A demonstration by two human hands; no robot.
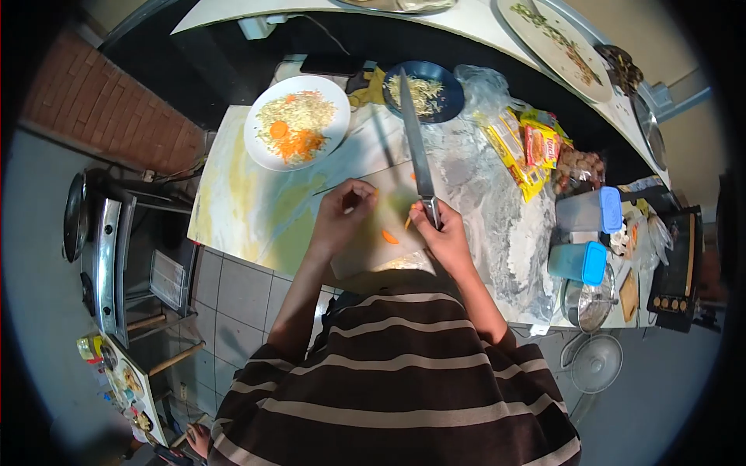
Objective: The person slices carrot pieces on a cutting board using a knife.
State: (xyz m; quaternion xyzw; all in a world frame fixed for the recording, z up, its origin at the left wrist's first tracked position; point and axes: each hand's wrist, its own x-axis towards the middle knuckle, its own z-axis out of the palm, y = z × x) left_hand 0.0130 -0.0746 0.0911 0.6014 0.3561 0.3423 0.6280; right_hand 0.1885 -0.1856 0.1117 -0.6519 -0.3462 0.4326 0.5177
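Long silver-bladed knife (414, 140) points far, gripped in my right hand (441, 231). My left hand (346, 208) curls, hold unclear. Red-yellow plastic packet's (541, 145) lettering blurs.

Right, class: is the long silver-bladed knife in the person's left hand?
No, the long silver-bladed knife is in the right hand, its blade pointing away from the body.

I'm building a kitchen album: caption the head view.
Knife in right hand, left hand opposite, above a cutting board with carrot pieces.
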